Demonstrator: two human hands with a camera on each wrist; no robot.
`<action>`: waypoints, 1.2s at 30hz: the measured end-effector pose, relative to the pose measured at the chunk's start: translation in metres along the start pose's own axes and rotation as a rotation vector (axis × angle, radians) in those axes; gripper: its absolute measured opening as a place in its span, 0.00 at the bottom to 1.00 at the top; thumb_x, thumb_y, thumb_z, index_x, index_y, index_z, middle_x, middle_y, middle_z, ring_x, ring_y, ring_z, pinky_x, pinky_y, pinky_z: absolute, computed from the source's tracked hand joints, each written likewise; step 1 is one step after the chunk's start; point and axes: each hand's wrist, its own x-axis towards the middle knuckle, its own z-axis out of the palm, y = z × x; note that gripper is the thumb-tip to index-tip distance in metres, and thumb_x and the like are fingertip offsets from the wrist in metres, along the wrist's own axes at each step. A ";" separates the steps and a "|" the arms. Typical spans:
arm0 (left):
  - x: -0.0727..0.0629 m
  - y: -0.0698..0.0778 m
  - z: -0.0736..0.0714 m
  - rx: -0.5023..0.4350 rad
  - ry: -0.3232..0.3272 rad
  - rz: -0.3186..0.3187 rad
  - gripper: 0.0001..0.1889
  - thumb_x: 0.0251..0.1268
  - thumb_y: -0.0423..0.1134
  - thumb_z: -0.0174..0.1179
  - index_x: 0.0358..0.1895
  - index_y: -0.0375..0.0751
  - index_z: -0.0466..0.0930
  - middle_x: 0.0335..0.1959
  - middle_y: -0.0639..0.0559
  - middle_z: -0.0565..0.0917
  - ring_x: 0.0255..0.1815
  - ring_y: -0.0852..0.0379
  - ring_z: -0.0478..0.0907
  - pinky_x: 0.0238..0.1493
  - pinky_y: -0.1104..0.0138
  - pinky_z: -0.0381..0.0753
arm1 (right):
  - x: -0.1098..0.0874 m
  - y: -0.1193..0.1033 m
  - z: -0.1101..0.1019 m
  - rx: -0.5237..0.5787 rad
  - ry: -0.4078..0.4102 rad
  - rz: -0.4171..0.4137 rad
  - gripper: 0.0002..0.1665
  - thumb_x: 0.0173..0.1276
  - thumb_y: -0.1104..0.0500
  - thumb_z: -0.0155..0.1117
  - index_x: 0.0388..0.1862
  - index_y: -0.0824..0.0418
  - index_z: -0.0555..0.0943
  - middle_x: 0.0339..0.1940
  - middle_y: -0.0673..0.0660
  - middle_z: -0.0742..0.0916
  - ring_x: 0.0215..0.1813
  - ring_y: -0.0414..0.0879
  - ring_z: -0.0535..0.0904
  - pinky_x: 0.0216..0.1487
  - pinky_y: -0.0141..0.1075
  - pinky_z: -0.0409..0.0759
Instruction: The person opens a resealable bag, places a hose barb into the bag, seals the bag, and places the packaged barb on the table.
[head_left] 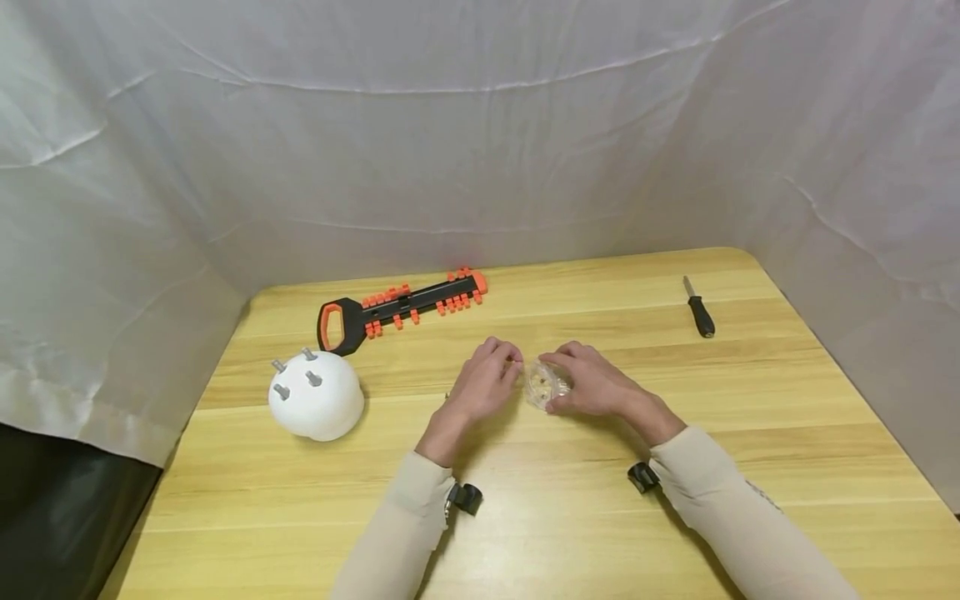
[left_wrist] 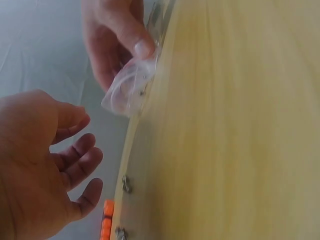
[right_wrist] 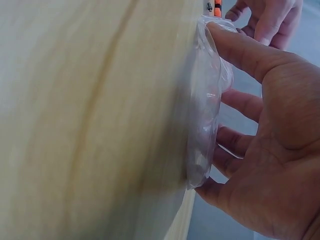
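beige sleeves (head_left: 390, 533) foremost; right hand (head_left: 592, 385) grips clear, crinkled, glossy plastic bag (head_left: 538, 389) on desk (head_left: 555, 542), small dark specks showing through; left hand (head_left: 483, 385) beside it, released, fingers loosely curled.

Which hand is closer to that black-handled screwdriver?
The person's right hand. It holds the clear bag, left of the screwdriver and nearer the person; the left hand is farther left, beyond the bag.
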 end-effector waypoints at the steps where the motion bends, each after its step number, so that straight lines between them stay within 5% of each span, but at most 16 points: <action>1: -0.001 -0.002 -0.001 -0.009 0.007 -0.007 0.09 0.75 0.46 0.49 0.47 0.49 0.76 0.47 0.53 0.75 0.45 0.56 0.71 0.46 0.61 0.71 | 0.000 0.000 0.000 0.001 -0.003 -0.001 0.48 0.53 0.44 0.76 0.71 0.53 0.68 0.64 0.60 0.74 0.62 0.55 0.71 0.59 0.52 0.73; 12: -0.010 -0.022 -0.016 -0.026 0.018 -0.104 0.07 0.73 0.46 0.53 0.44 0.50 0.78 0.44 0.55 0.77 0.48 0.54 0.72 0.50 0.54 0.70 | 0.000 -0.002 -0.001 0.006 -0.002 -0.007 0.47 0.53 0.45 0.76 0.71 0.54 0.68 0.64 0.61 0.74 0.61 0.55 0.71 0.59 0.51 0.73; 23: -0.017 -0.031 -0.021 0.036 -0.076 -0.160 0.08 0.69 0.47 0.56 0.44 0.51 0.81 0.47 0.55 0.79 0.52 0.53 0.71 0.55 0.50 0.67 | -0.001 -0.001 0.000 0.021 -0.009 0.004 0.47 0.53 0.45 0.75 0.71 0.53 0.68 0.63 0.59 0.74 0.61 0.54 0.70 0.59 0.51 0.72; 36: -0.017 -0.031 -0.019 0.148 -0.065 -0.119 0.04 0.64 0.46 0.62 0.38 0.57 0.86 0.43 0.58 0.80 0.52 0.51 0.72 0.50 0.50 0.67 | -0.001 -0.001 -0.001 0.014 -0.003 -0.001 0.47 0.54 0.45 0.75 0.71 0.53 0.68 0.63 0.59 0.74 0.61 0.54 0.70 0.60 0.51 0.72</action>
